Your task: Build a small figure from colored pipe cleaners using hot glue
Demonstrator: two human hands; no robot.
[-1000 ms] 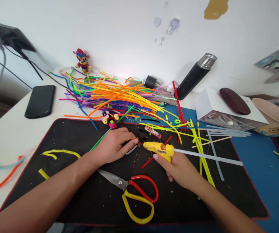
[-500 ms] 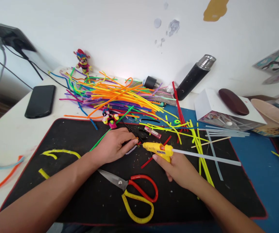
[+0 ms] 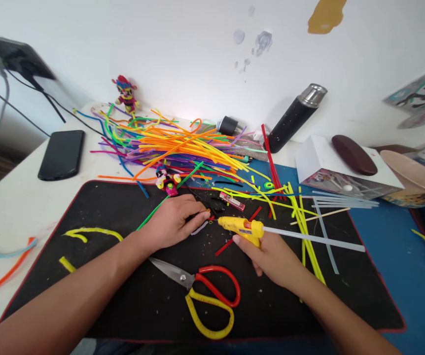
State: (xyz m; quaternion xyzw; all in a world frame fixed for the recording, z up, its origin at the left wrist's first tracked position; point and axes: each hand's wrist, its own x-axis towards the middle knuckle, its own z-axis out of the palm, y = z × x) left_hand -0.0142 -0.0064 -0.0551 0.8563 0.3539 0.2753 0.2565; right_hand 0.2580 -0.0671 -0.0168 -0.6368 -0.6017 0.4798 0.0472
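My right hand (image 3: 273, 256) grips a yellow hot glue gun (image 3: 236, 227), with a long clear glue stick (image 3: 316, 238) out of its back end. The gun's nozzle points left, close to the fingertips of my left hand (image 3: 177, 222). Thumb and fingers of that hand are pinched over the black mat (image 3: 120, 296); a small orange and red bit shows at their tips, too small to name. Just behind the left hand lies a small pipe-cleaner figure (image 3: 167, 180). Scissors (image 3: 197, 291) with one red and one yellow handle rest in front.
A heap of coloured pipe cleaners (image 3: 183, 143) lies along the wall. A black flask (image 3: 296, 118) leans there, beside a white box (image 3: 316, 162). Yellow pipe cleaners (image 3: 310, 241) and spare glue sticks (image 3: 345, 201) are at the right. A phone (image 3: 61, 155) lies at the left.
Almost nothing differs. Both hands and the glue gun hold the same place; the view has shifted very slightly.
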